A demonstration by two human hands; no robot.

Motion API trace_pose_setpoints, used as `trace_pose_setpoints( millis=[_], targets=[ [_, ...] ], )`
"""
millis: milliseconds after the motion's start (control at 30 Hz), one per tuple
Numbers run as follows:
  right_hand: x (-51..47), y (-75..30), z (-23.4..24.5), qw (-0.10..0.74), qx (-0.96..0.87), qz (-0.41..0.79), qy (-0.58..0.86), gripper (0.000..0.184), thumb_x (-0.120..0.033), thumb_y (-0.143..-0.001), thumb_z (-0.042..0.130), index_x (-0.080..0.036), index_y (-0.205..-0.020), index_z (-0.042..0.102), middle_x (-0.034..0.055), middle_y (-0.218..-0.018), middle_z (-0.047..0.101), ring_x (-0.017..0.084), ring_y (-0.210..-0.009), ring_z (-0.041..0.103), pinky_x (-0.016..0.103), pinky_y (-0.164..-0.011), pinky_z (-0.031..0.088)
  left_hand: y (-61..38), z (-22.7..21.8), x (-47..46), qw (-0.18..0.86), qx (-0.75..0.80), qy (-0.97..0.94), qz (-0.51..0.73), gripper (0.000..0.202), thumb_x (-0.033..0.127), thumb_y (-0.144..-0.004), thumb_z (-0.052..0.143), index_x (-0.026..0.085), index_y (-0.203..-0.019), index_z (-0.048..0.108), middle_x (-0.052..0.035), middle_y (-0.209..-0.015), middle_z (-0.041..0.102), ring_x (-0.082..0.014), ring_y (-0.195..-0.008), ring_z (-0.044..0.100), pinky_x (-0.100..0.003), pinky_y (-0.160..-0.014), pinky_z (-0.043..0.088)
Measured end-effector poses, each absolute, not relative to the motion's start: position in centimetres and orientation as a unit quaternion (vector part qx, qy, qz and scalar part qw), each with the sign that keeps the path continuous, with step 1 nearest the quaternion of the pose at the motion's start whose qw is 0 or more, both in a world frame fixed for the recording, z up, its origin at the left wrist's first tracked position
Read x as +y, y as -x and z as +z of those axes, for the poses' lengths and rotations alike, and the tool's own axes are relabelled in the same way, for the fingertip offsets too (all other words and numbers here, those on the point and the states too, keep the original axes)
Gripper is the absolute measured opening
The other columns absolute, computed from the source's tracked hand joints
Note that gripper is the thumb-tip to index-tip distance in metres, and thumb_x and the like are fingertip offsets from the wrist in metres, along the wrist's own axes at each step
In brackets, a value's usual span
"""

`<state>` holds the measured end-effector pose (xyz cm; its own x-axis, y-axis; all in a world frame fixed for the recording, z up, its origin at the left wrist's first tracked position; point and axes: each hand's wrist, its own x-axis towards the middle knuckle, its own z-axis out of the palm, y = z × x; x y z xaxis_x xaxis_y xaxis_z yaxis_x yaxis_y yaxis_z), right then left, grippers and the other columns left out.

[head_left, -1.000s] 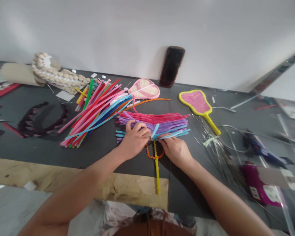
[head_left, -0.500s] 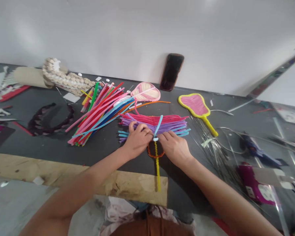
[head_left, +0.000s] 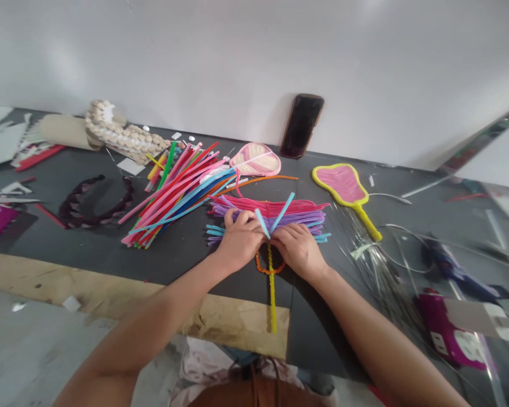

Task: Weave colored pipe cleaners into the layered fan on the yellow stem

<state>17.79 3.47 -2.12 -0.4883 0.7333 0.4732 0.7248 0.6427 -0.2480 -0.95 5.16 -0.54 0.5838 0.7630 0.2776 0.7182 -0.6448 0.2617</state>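
In the middle of the table lies a layered pipe-cleaner piece [head_left: 275, 210], with pink, purple and light blue rows fanned to both sides. A twisted yellow pipe cleaner [head_left: 273, 305] runs down from its centre, crossed by an orange pipe-cleaner loop [head_left: 263, 270]. Two ends of a light blue pipe cleaner [head_left: 284, 210] stand up in a V at the centre. My left hand [head_left: 242, 240] is closed, its fingertips pinching at the V's base from the left. From the right, my right hand [head_left: 300, 249] pinches at the same spot, fingers curled. Both sets of fingertips are partly hidden.
Loose coloured pipe cleaners [head_left: 173, 198] lie to the left, beside a dark headband [head_left: 97, 217]. A phone [head_left: 302, 125] leans on the wall. Right of my hands are a pink-and-yellow paddle shape [head_left: 343, 183], thin wires [head_left: 373, 271] and a glue gun [head_left: 458, 268].
The light blue pipe cleaner, earlier crossed low with one end up, now has two ends standing in a V. My hands stay at the centre of the piece.
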Motion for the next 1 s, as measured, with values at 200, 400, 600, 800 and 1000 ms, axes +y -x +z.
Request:
trace_pose_setpoints(
  millis=[200,400,600,800,1000],
  targets=[
    [3.6,-17.7,-1.9,0.295,-0.852,0.04,0.431,0.013,-0.024,-0.093,0.058,-0.02,-0.082,0.063,0.0012,-0.076,0.07,0.017,-0.072,0.058,0.031,-0.07,0.036,1.1,-0.5,5.2,0.078,0.426,-0.881,0.192,0.021,0.024,-0.091,0.055,0.022,-0.074,0.067,-0.0008,-0.087,0.072,-0.025,-0.106,0.05,-0.055,-0.098,0.021],
    [3.8,-18.0,-2.3,0.308,-0.829,0.073,0.46,0.012,-0.029,-0.091,0.06,-0.021,-0.084,0.065,0.0037,-0.08,0.071,0.02,-0.077,0.063,0.031,-0.069,0.04,1.2,-0.5,5.1,0.05,0.389,-0.896,0.208,0.015,0.018,-0.089,0.056,0.023,-0.081,0.068,-0.0002,-0.093,0.073,-0.0244,-0.108,0.051,-0.055,-0.098,0.018],
    [3.7,-17.9,-2.4,0.344,-0.813,0.102,0.459,0.007,-0.023,-0.09,0.061,-0.023,-0.095,0.067,0.0032,-0.088,0.073,0.021,-0.082,0.066,0.033,-0.075,0.043,1.2,0.1,5.0,0.043,0.375,-0.905,0.198,0.015,0.017,-0.086,0.055,0.022,-0.083,0.07,-0.002,-0.098,0.073,-0.0268,-0.109,0.049,-0.057,-0.098,0.019],
    [3.5,-17.8,-2.1,0.343,-0.807,0.131,0.463,0.013,-0.017,-0.088,0.059,-0.024,-0.093,0.068,0.0017,-0.088,0.073,0.02,-0.082,0.066,0.034,-0.081,0.043,1.1,0.3,4.9,0.08,0.384,-0.894,0.217,0.02,0.032,-0.088,0.056,0.022,-0.079,0.071,-0.0025,-0.093,0.073,-0.0276,-0.109,0.05,-0.058,-0.098,0.018],
    [3.3,-18.0,-1.3,0.332,-0.813,0.175,0.444,0.012,-0.019,-0.089,0.055,-0.023,-0.089,0.067,0.0026,-0.085,0.073,0.02,-0.083,0.066,0.034,-0.078,0.044,1.1,0.0,4.8,0.097,0.401,-0.887,0.206,0.027,0.028,-0.092,0.051,0.022,-0.075,0.07,-0.0015,-0.092,0.073,-0.0254,-0.109,0.049,-0.056,-0.1,0.018]
  ],
)
